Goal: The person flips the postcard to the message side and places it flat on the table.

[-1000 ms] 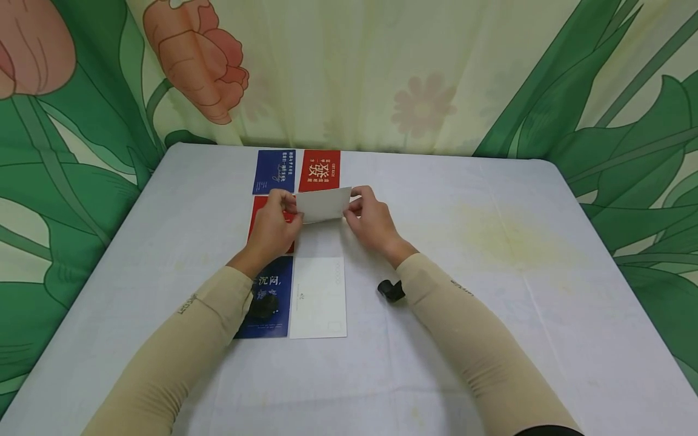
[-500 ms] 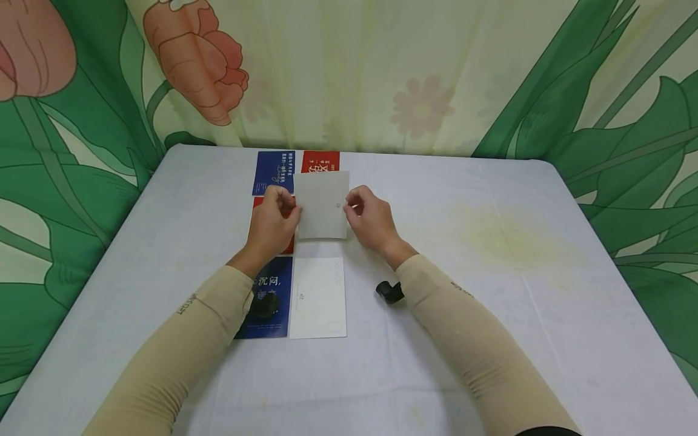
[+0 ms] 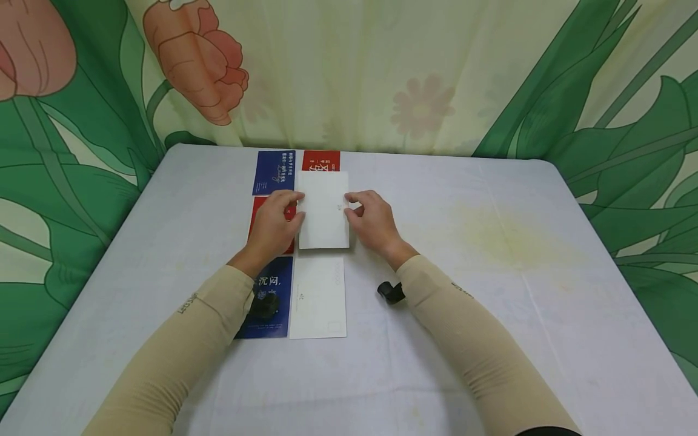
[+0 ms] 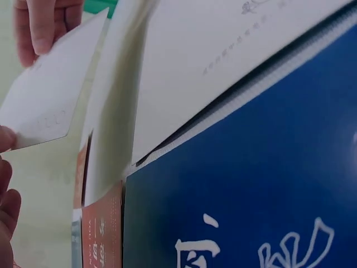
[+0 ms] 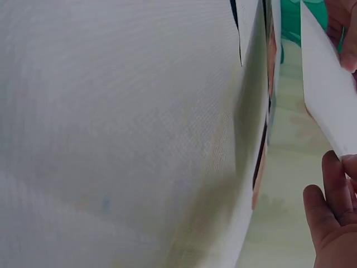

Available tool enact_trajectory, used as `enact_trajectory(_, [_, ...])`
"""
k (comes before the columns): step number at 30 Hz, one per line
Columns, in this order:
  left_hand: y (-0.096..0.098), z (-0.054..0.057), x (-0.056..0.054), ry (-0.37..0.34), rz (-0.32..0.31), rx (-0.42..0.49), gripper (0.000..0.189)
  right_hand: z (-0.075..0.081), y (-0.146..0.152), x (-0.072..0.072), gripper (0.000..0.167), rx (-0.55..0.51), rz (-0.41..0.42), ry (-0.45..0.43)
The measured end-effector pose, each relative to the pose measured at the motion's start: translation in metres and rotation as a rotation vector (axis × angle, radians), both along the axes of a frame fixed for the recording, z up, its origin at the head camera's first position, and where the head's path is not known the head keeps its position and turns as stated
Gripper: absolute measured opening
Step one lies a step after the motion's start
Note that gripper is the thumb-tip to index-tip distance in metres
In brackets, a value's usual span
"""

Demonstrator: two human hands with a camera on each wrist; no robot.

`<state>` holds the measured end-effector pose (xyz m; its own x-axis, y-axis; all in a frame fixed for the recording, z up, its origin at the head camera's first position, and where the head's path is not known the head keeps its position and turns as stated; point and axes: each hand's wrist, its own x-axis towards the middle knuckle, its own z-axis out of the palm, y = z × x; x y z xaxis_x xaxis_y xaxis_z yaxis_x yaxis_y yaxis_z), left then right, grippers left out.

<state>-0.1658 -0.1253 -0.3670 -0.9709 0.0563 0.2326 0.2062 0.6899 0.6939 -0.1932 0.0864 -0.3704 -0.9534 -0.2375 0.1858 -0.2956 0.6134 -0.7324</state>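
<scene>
My left hand [image 3: 275, 223] and right hand [image 3: 375, 219] pinch a white postcard [image 3: 325, 212] by its two side edges. Its pale back, with faint small print, faces up. In the left wrist view the held postcard [image 4: 53, 95] hangs above the table, tilted, with the fingers at its edges. The right wrist view has the same postcard [image 5: 321, 78] between the fingers of both hands. Just nearer to me lies another white postcard [image 3: 319, 298], face down. Left of that lies a blue postcard [image 3: 275, 284] with white writing, partly under my left sleeve.
At the far edge lie a blue postcard [image 3: 274, 172] and a red postcard [image 3: 322, 160], the red one partly covered by the held card. Another red postcard [image 3: 259, 209] is half hidden behind my left hand. A small black device [image 3: 391, 292] sits by my right cuff.
The held postcard was first tilted and looked short; it has turned down flatter, its whole back showing now. Both hands stay in nearly the same place, the fingers straightening somewhat.
</scene>
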Motion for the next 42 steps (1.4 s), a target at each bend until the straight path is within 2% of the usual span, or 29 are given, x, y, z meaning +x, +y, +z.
enact_trajectory(7, [-0.001,-0.004,-0.005,-0.083,-0.015,-0.12,0.054,-0.004,-0.005,-0.003,0.047,0.057,0.023,-0.128])
enact_trajectory(12, [-0.004,-0.008,-0.007,-0.131,-0.024,-0.203,0.059,-0.005,-0.007,-0.005,0.051,0.1,0.029,-0.185])
enact_trajectory(19, [-0.006,-0.013,-0.01,-0.172,-0.036,-0.253,0.064,-0.008,-0.01,-0.008,0.056,0.125,0.043,-0.244])
enact_trajectory(28, [-0.008,-0.019,-0.013,-0.223,-0.049,-0.31,0.07,-0.01,-0.015,-0.011,0.06,0.212,0.079,-0.25])
enact_trajectory(35, [-0.009,-0.021,-0.015,-0.237,-0.054,-0.354,0.073,-0.012,-0.018,-0.012,0.064,0.289,0.125,-0.272])
enact_trajectory(42, [-0.01,-0.022,-0.016,-0.274,-0.062,-0.374,0.075,-0.013,-0.02,-0.012,0.064,0.339,0.121,-0.287])
